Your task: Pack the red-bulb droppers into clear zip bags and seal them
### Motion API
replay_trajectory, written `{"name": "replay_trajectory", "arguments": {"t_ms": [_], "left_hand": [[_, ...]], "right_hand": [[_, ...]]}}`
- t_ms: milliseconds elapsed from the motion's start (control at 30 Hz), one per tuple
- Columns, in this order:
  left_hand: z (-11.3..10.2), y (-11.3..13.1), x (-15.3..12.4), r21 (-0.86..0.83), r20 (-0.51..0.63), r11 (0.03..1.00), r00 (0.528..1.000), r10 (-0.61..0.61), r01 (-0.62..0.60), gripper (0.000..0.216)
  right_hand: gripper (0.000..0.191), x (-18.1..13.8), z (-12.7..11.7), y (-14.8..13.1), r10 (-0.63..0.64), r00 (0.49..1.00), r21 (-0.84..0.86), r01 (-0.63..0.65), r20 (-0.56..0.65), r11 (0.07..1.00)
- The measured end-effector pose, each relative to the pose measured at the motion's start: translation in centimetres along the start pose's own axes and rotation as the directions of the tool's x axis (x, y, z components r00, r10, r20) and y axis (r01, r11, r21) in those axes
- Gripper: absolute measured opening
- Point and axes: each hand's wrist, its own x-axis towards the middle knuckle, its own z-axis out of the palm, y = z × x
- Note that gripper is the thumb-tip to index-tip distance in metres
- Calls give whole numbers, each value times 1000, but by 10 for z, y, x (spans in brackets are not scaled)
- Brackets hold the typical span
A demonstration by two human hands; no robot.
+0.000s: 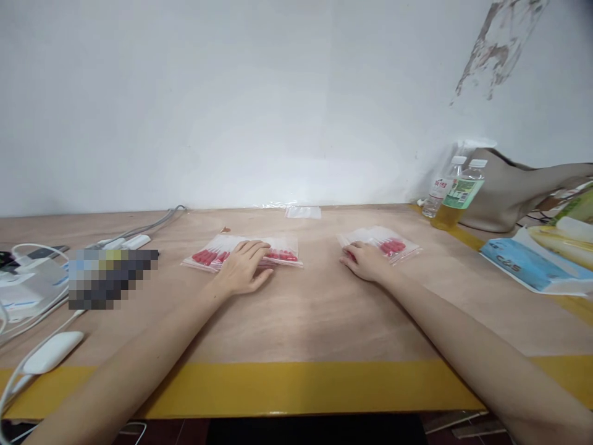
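My left hand (243,269) lies palm down with its fingers stretched out over clear zip bags. One bag (208,254) shows on its left and another bag (283,252) on its right; both hold several thin white pieces with red ends. Where these bags meet is hidden under the hand. Farther right, my right hand (365,262) rests flat, fingers extended, on the left part of a similar clear bag (393,246) with red-ended white pieces inside. Neither hand is gripping anything.
A small clear bag (303,212) lies near the wall. At right stand two bottles (458,194), a grey-brown bag (500,191) and a blue tissue pack (537,262). Chargers and cables (32,284), a blurred-out item (111,278) and a white mouse (54,351) are at left.
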Motion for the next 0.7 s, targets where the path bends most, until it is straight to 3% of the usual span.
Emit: {"name": "replay_trajectory", "arguments": {"t_ms": [167,267,367,467,567,700], "left_hand": [[16,39,37,-3,25,992,992,125,-125,30],[31,54,56,-13,87,992,988,128,-127,23],[42,54,60,-43,176,998,982,62,-55,21],[45,47,56,-47,194,999,981,1,8,23],[44,43,54,-54,189,998,982,-27,38,22],[45,49,60,-90,153,995,988,-27,42,25]], "right_hand": [[52,9,16,-47,-82,991,170,100,-107,980],[56,11,17,-59,-157,969,223,198,-190,954],[63,9,8,-45,-209,956,165,245,-208,955],[68,4,-4,-15,-218,970,131,231,-108,964],[57,2,-8,3,-236,969,176,246,-78,953],[35,3,-1,-9,-227,957,221,264,-178,939]]}}
